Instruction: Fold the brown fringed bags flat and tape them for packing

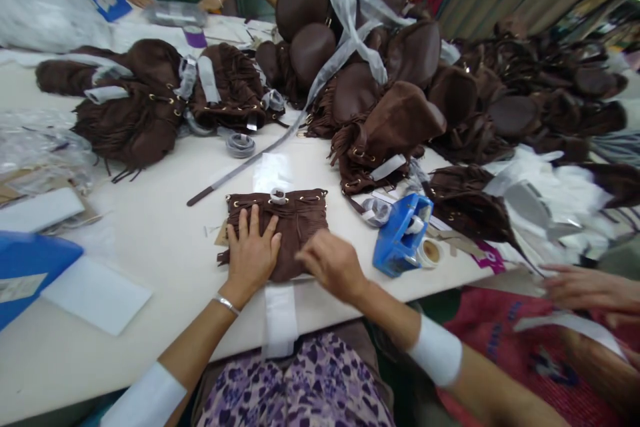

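Note:
A brown fringed drawstring bag [297, 223] lies flat on the table in front of me, its eyelets along the far edge. On its left half my left hand [253, 250] rests flat, fingers spread. Over its lower right part is my right hand [335, 263], slightly blurred, fingers curled and pinched; whatever they hold, if anything, is hidden. Under the bag runs a white strip [280, 320], which hangs over the table's near edge and shows again beyond the bag.
Right of the bag stands a blue tape dispenser [403, 233] beside a tape roll [430, 252]. Brown bags [385, 133] are heaped behind. A wrapped strap [250, 160] crosses the table [175, 233]. White card [97, 293] lies left. A co-worker's hand [580, 287] is at right.

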Tool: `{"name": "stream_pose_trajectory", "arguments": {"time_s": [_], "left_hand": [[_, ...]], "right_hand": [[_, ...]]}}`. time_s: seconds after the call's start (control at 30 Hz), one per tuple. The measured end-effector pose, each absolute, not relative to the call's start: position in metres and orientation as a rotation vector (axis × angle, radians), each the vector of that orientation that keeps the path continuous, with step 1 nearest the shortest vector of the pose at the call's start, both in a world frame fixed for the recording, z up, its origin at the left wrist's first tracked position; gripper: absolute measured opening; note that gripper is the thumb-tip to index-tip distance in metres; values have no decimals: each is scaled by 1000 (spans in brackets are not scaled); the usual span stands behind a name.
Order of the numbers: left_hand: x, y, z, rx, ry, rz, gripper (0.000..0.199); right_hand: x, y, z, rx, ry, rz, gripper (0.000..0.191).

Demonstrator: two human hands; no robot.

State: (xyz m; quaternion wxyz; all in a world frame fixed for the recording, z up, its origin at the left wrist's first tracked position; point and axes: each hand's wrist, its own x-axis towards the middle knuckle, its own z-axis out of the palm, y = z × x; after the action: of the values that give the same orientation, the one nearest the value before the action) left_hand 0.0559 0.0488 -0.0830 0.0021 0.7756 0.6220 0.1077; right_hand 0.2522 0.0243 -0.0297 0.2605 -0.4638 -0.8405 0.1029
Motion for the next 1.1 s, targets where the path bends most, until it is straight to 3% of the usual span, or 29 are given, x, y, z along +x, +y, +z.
{"name": "stream_pose_trajectory", "arguments": {"time_s": [0.1,0.23,0.3,0.53,0.83,1.1], "left_hand": [[54,47,-84,2425,1963,361,49],[54,45,-84,2418,1967,381,49],[53,44,-85,2416,1964,395,50],[51,43,-86,2401,1982,416,50],[52,42,-82,2394,1982,470,49],[50,41,-84,2346,1974,420,49]], "right_hand": [[241,-72,-56,-1069,-2575,469,25],[216,-117,-92,-1118,-2636,443,61],[209,-118,-102,-1158,-2619,373,57],[215,-116,-100,-1122,-2535,299,11],[226,-114,-100,-957,-2756,134,37],[226,-111,-95,-1054,-2445,533,23]]}}
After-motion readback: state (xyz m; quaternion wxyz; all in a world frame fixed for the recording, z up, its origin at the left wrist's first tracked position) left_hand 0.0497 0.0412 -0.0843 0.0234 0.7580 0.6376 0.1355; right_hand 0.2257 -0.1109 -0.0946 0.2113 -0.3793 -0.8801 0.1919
